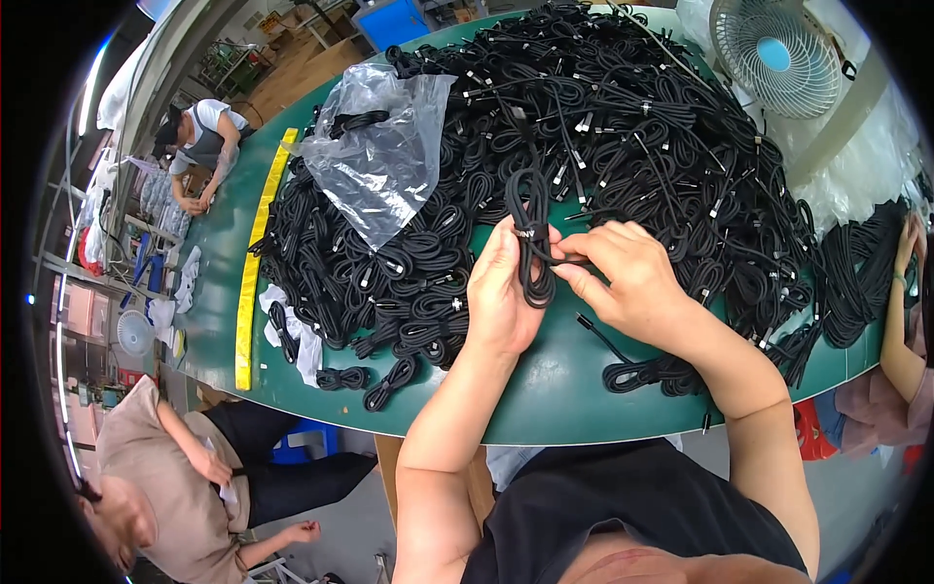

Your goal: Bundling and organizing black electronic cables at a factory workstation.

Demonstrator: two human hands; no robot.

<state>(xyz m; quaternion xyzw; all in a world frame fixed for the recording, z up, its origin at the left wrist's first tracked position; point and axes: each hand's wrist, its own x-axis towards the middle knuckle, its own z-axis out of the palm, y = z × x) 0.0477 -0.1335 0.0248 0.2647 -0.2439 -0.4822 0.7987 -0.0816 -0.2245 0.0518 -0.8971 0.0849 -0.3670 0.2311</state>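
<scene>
Black, soft and limp, the coiled black cable bundle [530,248] hangs between both hands above the green table [545,389], just in front of the great heap of loose black cables [623,127]. Its long axis runs roughly away from the person, an elongated loop with one end towards the heap and the other drooping nearer the table edge. The left hand [501,292] has its fingers closed around the middle of the coil, where the strands are gathered. The right hand [623,277] pinches with narrow fingers at that same waist, probably on a tie or a cable end, though the view is too small to be sure. The bundle looks light and floppy, so a grip at the waist would keep the loops together better than one at either end. A crumpled clear plastic bag [375,146] lies on the tied coils to the left, and a white fan [775,54] stands far right.
</scene>
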